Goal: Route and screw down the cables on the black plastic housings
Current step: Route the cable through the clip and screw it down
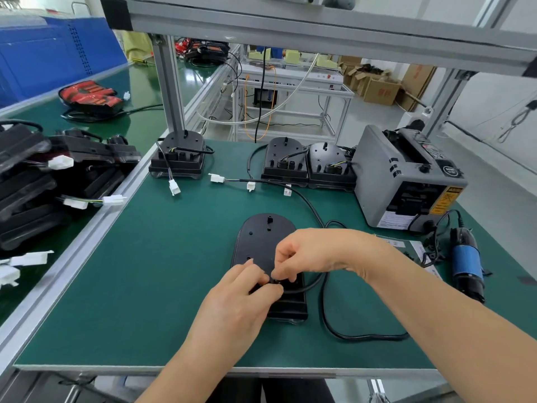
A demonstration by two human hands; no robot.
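I see my left hand (241, 292) and right hand (308, 254) both pinching the cable (327, 312) at the near end of the housing (261, 237), which lies mid-worktop (139, 286).

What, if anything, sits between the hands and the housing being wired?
Nothing visible. The left hand and right hand are on the housing, both pinching the cable at its entry. Their fingers hide the exact contact spot.

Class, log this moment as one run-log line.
stage: cable routing | left hand: pinches cable | right hand: pinches cable | housing: flat on mat
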